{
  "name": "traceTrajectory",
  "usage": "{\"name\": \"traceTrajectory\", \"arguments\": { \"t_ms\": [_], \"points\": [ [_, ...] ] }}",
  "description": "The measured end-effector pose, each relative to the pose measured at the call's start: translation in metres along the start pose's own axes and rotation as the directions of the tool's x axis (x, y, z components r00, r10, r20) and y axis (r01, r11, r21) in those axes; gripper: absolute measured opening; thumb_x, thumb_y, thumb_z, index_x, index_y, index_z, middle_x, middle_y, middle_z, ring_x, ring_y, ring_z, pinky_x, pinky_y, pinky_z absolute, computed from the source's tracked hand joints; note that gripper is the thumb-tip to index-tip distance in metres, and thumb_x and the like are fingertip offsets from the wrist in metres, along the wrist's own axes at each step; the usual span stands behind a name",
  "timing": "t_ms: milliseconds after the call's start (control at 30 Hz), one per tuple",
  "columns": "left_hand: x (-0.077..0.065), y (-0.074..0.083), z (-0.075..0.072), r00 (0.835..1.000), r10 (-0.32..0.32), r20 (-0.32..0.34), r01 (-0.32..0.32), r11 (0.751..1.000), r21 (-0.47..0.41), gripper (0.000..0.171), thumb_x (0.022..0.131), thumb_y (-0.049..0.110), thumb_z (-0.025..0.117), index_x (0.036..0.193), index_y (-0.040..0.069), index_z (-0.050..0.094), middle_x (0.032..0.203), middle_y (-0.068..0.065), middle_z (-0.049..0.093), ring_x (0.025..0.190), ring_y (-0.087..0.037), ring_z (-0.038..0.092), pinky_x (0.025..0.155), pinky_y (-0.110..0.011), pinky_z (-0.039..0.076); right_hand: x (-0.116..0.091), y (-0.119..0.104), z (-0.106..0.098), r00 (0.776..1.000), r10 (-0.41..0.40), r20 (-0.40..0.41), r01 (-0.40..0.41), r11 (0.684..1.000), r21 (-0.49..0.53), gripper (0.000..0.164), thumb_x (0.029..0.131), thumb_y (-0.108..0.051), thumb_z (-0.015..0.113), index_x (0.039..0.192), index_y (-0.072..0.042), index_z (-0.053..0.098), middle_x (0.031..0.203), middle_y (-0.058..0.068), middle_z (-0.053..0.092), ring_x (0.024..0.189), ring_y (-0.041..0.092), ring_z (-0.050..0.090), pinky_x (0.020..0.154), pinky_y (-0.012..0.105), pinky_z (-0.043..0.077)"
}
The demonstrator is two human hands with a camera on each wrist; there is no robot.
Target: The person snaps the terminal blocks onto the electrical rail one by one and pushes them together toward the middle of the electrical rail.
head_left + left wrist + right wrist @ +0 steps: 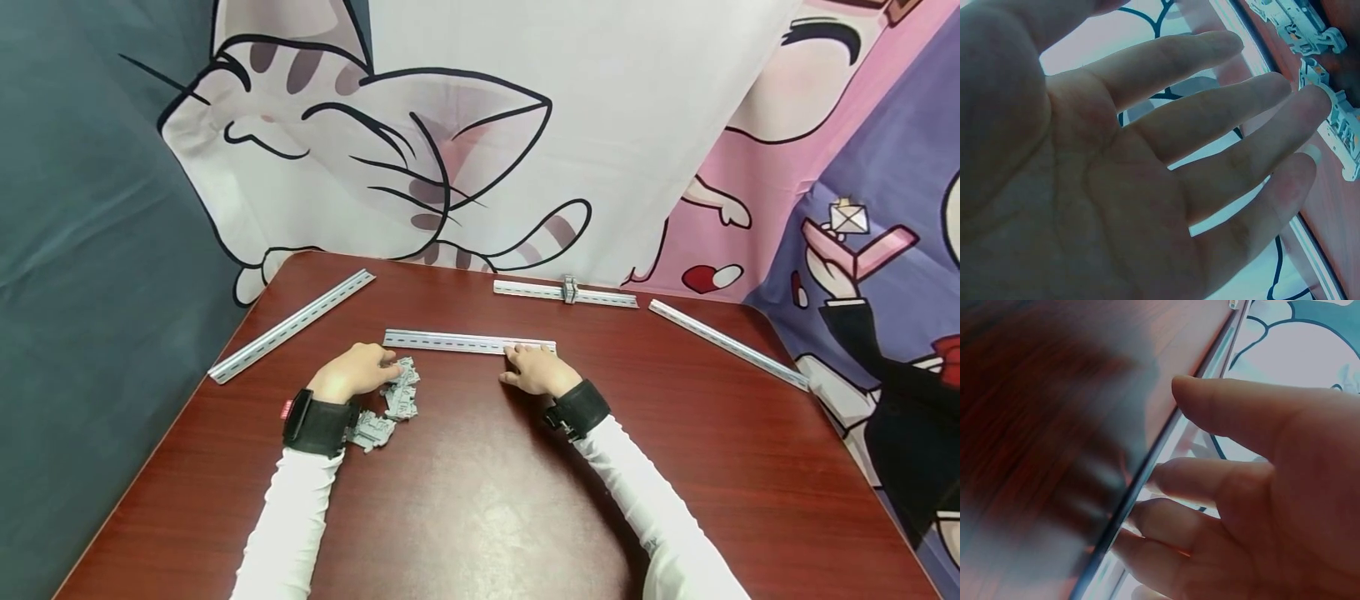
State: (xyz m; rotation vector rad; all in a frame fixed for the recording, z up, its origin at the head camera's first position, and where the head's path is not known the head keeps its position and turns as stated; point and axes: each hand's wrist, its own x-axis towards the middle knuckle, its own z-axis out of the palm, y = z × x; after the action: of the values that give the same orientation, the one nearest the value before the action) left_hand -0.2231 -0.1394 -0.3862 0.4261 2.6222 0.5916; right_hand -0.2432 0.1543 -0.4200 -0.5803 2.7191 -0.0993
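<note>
Both unclenched, my right hand is likely steadying a slotted silver metal rail, my left hand poised beside grey plastic blocks.

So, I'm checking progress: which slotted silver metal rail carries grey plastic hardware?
The far crosswise rail holds that hardware; left rail, middle rail and right rail hold none.

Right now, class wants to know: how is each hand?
Left hand: open, at the grey clips.
Right hand: open, at the right end of the nearest metal strip.

The table (glossy, reddish-brown) carries four slotted rails and some grey pieces.
</note>
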Motion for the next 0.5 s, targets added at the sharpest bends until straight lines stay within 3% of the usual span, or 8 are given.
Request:
{"name": "traceTrajectory", "arguments": {
  "t_ms": [100, 200, 333, 500],
  "points": [
    [0.0, 0.001, 0.001, 1.0, 0.006, -0.003, -0.006, 1.0, 0.002, 0.05, 0.098, 0.026, 0.051, 0.135, -0.008, 0.05, 0.135, -0.029, 0.053, 0.125, -0.042, 0.051, 0.101, -0.054, 0.043, -0.006, 0.002, 0.001, 1.0, 0.01, 0.014, -0.01, 1.0, 0.007, 0.061, 0.099, -0.035, 0.052, 0.145, 0.002, 0.038, 0.145, 0.024, 0.044, 0.137, 0.034, 0.042, 0.114, 0.056, 0.024],
    [0.0, 0.001, 0.002, 1.0, 0.017, -0.001, -0.017, 1.0, -0.004, 0.051, 0.097, 0.025, 0.052, 0.135, -0.009, 0.05, 0.122, -0.027, 0.062, 0.107, -0.036, 0.061, 0.094, -0.049, 0.046, -0.013, 0.005, 0.001, 0.999, 0.028, 0.028, -0.028, 0.999, 0.017, 0.062, 0.099, -0.036, 0.052, 0.145, 0.002, 0.038, 0.146, 0.024, 0.043, 0.137, 0.035, 0.042, 0.115, 0.055, 0.023],
    [0.002, 0.001, 0.002, 1.0, 0.029, 0.003, -0.029, 1.0, 0.002, 0.051, 0.097, 0.025, 0.052, 0.135, -0.009, 0.049, 0.104, -0.02, 0.068, 0.082, -0.023, 0.06, 0.083, -0.044, 0.047, -0.024, 0.012, 0.002, 0.999, 0.038, 0.038, -0.039, 0.999, 0.031, 0.062, 0.098, -0.036, 0.052, 0.145, 0.003, 0.039, 0.146, 0.026, 0.042, 0.136, 0.037, 0.042, 0.115, 0.056, 0.023],
    [0.005, 0.001, 0.004, 0.999, 0.041, 0.005, -0.041, 0.999, 0.02, 0.05, 0.097, 0.024, 0.051, 0.135, -0.01, 0.05, 0.117, -0.025, 0.065, 0.085, -0.024, 0.065, 0.089, -0.048, 0.048, -0.039, 0.026, 0.004, 0.999, 0.023, 0.037, -0.025, 0.999, 0.049, 0.062, 0.098, -0.036, 0.053, 0.144, 0.004, 0.04, 0.146, 0.029, 0.041, 0.135, 0.042, 0.041, 0.112, 0.053, 0.031]
  ]
}}
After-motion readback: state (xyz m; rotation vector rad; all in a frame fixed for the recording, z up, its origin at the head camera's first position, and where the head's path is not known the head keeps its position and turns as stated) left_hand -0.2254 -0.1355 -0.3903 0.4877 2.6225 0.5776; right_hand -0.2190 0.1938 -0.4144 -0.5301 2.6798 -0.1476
